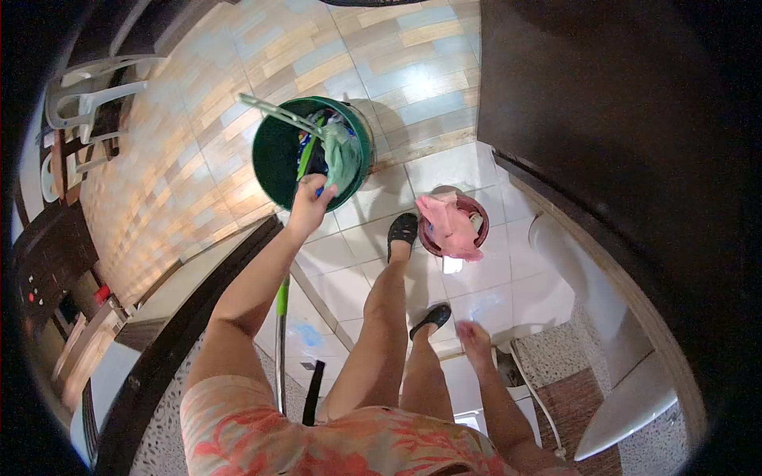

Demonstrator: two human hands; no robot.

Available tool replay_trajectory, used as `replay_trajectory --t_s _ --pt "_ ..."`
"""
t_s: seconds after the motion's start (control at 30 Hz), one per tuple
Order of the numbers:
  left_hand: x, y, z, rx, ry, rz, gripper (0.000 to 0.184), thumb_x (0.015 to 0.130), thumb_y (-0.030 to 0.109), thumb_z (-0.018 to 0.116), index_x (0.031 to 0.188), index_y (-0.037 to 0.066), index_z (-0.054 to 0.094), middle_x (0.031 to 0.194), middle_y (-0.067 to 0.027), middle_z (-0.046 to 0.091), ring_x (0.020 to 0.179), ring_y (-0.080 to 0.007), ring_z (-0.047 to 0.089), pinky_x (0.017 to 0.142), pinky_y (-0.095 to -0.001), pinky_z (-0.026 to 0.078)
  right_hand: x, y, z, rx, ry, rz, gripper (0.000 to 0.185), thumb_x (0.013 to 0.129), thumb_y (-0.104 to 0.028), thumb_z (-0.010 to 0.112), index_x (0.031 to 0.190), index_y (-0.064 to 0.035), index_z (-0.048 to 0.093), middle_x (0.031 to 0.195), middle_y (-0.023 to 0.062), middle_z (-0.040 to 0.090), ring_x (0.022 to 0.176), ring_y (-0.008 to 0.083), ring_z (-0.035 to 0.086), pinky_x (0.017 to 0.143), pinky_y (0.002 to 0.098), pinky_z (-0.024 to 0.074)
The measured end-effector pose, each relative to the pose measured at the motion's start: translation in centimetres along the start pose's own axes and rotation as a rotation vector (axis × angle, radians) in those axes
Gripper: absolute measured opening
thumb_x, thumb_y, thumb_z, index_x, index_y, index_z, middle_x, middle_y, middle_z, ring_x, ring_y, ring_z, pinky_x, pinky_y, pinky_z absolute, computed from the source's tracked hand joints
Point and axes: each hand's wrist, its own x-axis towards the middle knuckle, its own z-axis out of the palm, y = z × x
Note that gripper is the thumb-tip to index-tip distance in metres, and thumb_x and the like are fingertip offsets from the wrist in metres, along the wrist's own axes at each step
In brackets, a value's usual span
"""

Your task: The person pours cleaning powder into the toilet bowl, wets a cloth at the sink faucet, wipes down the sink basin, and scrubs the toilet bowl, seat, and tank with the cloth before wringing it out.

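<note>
- Big bucket [266,170]: on the floor, 11 o'clock from the middle of the view.
- In it: green cloth [341,159], green stick [305,161]; pale bar [278,113] pokes out at its 10 o'clock.
- Left hand [312,200]: at the bucket's 6 o'clock edge, fingers curled; can't tell what they pinch.
- Pink cloth [454,226]: in and over the red tub [429,243], 3 o'clock.
- Right hand [475,341]: 5 o'clock, blurry; can't tell its fingers.
- Pole [280,333]: 8 o'clock.

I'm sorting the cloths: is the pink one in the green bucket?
No, the pink cloth lies across the top of the small reddish container, apart from the green bucket.
</note>
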Motion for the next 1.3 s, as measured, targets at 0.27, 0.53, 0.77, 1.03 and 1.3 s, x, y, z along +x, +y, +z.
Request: replay_trajectory --t_s 0.27,0.53,0.77,1.03,1.3 --pt "-25.3 26.7 -4.0 -0.569 -0.559 0.241 0.007 0.086 0.007 0.058 0.085 0.000 0.055 0.112 -0.0139 0.050 0.104 -0.0239 0.047 0.090 -0.0370 0.036 3.8 -22.8 10.9 1.130 -0.606 0.338 0.075 0.084 -0.056 0.049 0.138 -0.0121 0.022 0.132 0.0132 0.037 0.113 0.0281 0.045 0.090 0.0416 0.0416" --pt "-37.5 37.1 -2.5 -1.128 -0.660 0.082 0.028 0.086 0.023 0.054 0.106 0.004 0.051 0.115 -0.0107 0.053 0.105 -0.0234 0.052 0.089 -0.0369 0.040 -16.0 -18.6 -4.9 1.435 -0.755 0.202 0.043 0.089 -0.034 0.049 0.118 -0.0033 0.052 0.108 0.0147 0.060 0.101 0.0311 0.058 0.090 0.0430 0.0451" --pt "-41.4 50.7 8.0 -0.906 -0.606 0.140 0.049 0.092 0.042 0.042 0.127 0.007 0.038 0.124 -0.0095 0.049 0.105 -0.0214 0.053 0.084 -0.0326 0.043 -38.6 -17.5 -21.8 1.285 -0.339 -0.417 0.035 0.085 -0.021 0.055 0.112 -0.0011 0.054 0.108 0.0170 0.059 0.102 0.0296 0.058 0.092 0.0411 0.0456" --pt "-48.3 62.0 19.4 -1.127 -1.336 -0.269 0.077 0.087 0.061 0.038 0.136 0.003 0.029 0.136 -0.0156 0.038 0.126 -0.0275 0.037 0.104 -0.0461 0.030 -41.3 -20.9 -31.8 1.367 0.359 -0.573 0.033 0.086 -0.032 0.058 0.092 0.0000 0.057 0.082 0.0105 0.060 0.069 0.0210 0.058 0.064 0.0330 0.0482" --pt "-44.8 67.2 27.4 -0.793 -0.804 0.068 0.043 0.089 0.038 0.053 0.100 -0.002 0.061 0.094 -0.0123 0.063 0.085 -0.0212 0.061 0.071 -0.0315 0.048 -34.9 -17.4 -32.5 1.673 0.310 -0.687 0.037 0.086 -0.030 0.056 0.118 -0.0116 0.051 0.125 0.0092 0.050 0.113 0.0266 0.047 0.095 0.0370 0.0387"
